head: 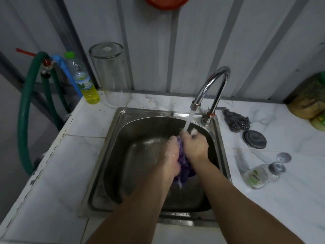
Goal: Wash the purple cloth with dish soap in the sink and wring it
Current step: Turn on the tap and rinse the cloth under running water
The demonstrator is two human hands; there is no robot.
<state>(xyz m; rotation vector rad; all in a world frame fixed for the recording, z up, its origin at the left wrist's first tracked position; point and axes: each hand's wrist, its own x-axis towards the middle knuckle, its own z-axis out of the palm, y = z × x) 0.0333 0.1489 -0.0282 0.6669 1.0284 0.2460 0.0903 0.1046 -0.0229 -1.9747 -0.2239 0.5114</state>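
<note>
Over the steel sink [112, 141] both hands hold the bunched, wet purple cloth [184, 170]. My left hand [171, 155] grips it from the left, my right hand [195, 147] from the right, fingers curled round it. Water runs from the chrome faucet [211, 88] onto my right hand's fingers, with white foam there. A bottle of yellow liquid [86, 85] with a green cap stands at the back left of the counter.
An upturned glass jar [112, 73] stands beside the yellow bottle. A green hose [26, 110] hangs at the left. Right of the sink lie a steel scourer [236, 120], a round metal lid [254, 139] and a small clear bottle [260, 175] on its side.
</note>
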